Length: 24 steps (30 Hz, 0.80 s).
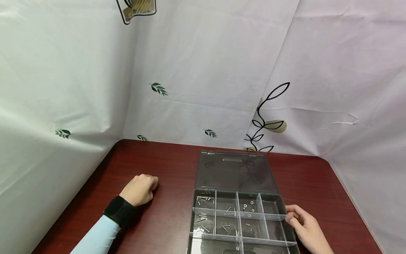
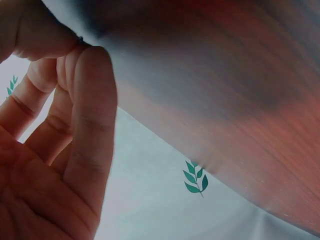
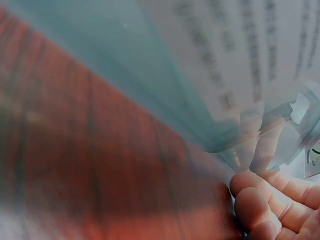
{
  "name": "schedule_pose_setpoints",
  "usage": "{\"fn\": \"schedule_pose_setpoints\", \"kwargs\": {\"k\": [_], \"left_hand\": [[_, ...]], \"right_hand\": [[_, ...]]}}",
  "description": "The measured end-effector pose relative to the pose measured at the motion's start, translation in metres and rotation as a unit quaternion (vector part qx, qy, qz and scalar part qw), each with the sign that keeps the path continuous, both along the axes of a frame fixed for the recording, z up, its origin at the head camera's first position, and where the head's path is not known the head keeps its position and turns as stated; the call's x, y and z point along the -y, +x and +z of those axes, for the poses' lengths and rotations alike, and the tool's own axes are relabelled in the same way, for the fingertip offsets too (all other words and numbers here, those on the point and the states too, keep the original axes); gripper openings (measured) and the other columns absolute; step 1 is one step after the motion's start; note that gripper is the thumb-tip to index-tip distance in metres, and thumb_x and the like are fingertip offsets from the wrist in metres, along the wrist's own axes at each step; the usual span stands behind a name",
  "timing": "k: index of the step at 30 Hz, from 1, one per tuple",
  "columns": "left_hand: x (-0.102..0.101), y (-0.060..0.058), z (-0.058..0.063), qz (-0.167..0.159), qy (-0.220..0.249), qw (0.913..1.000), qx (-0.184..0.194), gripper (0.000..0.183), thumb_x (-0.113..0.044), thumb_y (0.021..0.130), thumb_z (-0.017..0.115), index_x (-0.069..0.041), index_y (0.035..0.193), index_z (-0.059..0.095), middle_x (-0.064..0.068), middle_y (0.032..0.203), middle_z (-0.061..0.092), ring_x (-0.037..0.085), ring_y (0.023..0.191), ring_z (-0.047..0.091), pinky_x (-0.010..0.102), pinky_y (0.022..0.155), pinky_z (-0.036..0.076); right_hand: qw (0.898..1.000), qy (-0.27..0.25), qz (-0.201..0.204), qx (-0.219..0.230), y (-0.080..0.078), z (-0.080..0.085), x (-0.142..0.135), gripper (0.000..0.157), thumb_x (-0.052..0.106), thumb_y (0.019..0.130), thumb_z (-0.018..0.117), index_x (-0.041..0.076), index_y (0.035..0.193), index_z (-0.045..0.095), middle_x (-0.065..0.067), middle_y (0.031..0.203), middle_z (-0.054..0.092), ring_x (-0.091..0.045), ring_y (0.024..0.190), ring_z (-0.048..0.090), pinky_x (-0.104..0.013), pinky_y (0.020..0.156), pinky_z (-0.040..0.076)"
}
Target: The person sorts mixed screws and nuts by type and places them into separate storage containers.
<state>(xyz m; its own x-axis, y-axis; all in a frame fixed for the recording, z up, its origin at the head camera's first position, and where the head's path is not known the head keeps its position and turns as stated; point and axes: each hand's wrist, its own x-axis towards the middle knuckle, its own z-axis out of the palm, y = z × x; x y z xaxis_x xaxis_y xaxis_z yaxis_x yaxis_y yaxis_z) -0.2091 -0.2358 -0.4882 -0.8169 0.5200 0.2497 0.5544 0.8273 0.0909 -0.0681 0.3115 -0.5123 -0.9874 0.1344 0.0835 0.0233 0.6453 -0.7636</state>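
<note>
Nearest the camera, the right hand [image 1: 306,229] sits at the right edge of a clear plastic organiser box [image 1: 279,206], its fingers curled against the box's rim and outer wall; whether that grip really clamps the wall or only rests on it cannot be told. The box lies on the dark red worktop [image 1: 171,169], toward its front and right of centre, its compartments holding small screws [image 1: 203,201] and washers [image 1: 247,206]. Its smoky lid [image 1: 234,173] lies open behind it, flat toward the back. Well to the left, the left hand [image 1: 139,188] rests on the worktop in a loose fist, thumb tip against the fingers, holding nothing visible; a black wrist strap [image 1: 120,210] wraps its wrist. A white leaf-print curtain [image 1: 203,88] stands beyond.
</note>
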Motion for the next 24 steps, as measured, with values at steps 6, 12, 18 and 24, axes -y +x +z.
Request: {"fn": "schedule_pose_setpoints", "kwargs": {"k": [6,12,18,24], "left_hand": [[0.002,0.002,0.005,-0.006,0.010,0.9999,-0.004,0.029,0.000,0.058,0.059,-0.023,0.068,0.044,-0.012,0.062,0.036,0.008,0.056,0.035,0.025,0.051,0.033],[0.006,0.007,0.011,-0.017,0.025,0.9995,0.008,0.026,-0.002,0.060,0.068,-0.020,0.074,0.056,-0.011,0.072,0.047,0.006,0.063,0.043,0.025,0.056,0.040],[0.005,0.007,0.011,-0.015,0.008,0.9999,0.000,0.021,-0.002,0.065,0.072,-0.020,0.072,0.063,-0.010,0.074,0.056,0.007,0.064,0.053,0.025,0.057,0.045],[0.000,0.003,0.011,0.006,-0.017,0.9998,-0.001,0.021,-0.003,0.065,0.072,-0.021,0.066,0.061,-0.009,0.068,0.056,0.010,0.060,0.053,0.027,0.055,0.045]], "right_hand": [[1.000,-0.003,-0.003,0.024,-0.001,0.002,-0.001,0.026,0.006,0.092,0.056,0.001,0.116,0.065,0.006,0.079,0.059,-0.004,0.071,0.052,-0.025,0.067,0.043],[0.999,-0.002,-0.003,0.033,0.000,0.003,-0.002,0.027,0.006,0.092,0.055,0.001,0.117,0.064,0.006,0.079,0.059,-0.003,0.072,0.052,-0.025,0.067,0.044],[1.000,-0.002,0.001,0.028,0.000,0.002,-0.003,0.027,0.006,0.093,0.055,0.002,0.117,0.064,0.006,0.079,0.059,-0.003,0.071,0.051,-0.025,0.067,0.044],[1.000,-0.004,0.002,0.031,0.000,0.003,-0.002,0.027,0.007,0.094,0.055,0.001,0.118,0.064,0.006,0.079,0.058,-0.003,0.071,0.052,-0.025,0.067,0.044]]}}
